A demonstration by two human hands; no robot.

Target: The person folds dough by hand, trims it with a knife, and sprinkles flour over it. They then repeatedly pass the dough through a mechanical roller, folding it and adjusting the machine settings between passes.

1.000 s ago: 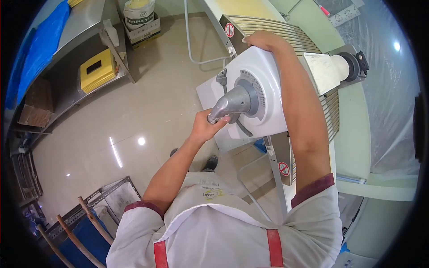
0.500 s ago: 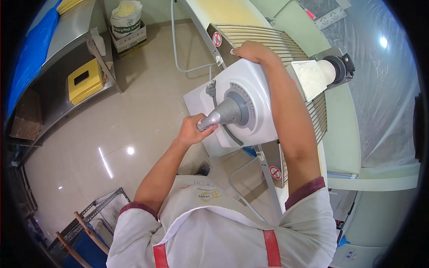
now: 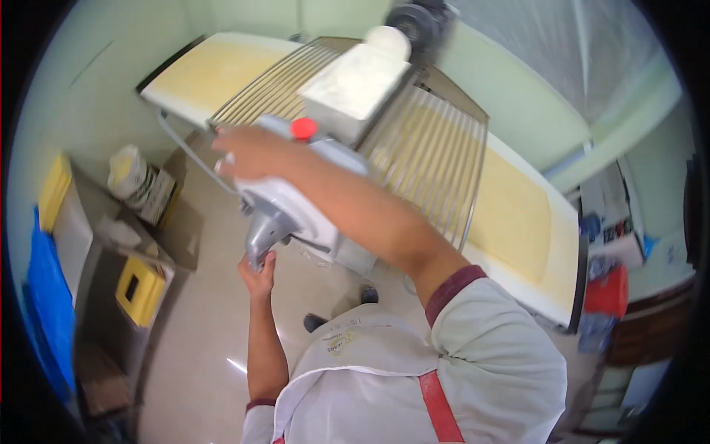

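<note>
My left hand (image 3: 259, 275) is closed around the end of a grey lever handle (image 3: 270, 231) on the front of a dough sheeter. My right hand (image 3: 250, 153), smeared by motion, reaches across the top of the white machine head, its fingers apart near the left edge. Close to that forearm is a red button (image 3: 304, 129). Behind the head sits a white flour-dusted tray (image 3: 355, 81). A pale yellow sheet of dough (image 3: 510, 214) lies on the right belt, and more yellow dough (image 3: 214, 74) shows on the left belt.
Wire guards (image 3: 436, 159) cover the belts beside the head. At left stand a white sack (image 3: 129, 176) in a box and a metal shelf with a yellow stack (image 3: 140, 290) and blue sheeting (image 3: 50, 296). A red bucket (image 3: 606, 290) is at the right.
The view has swung to the right, showing both belts and the red button. My left hand stays on the lever; my right hand remains over the machine head, now blurred.
</note>
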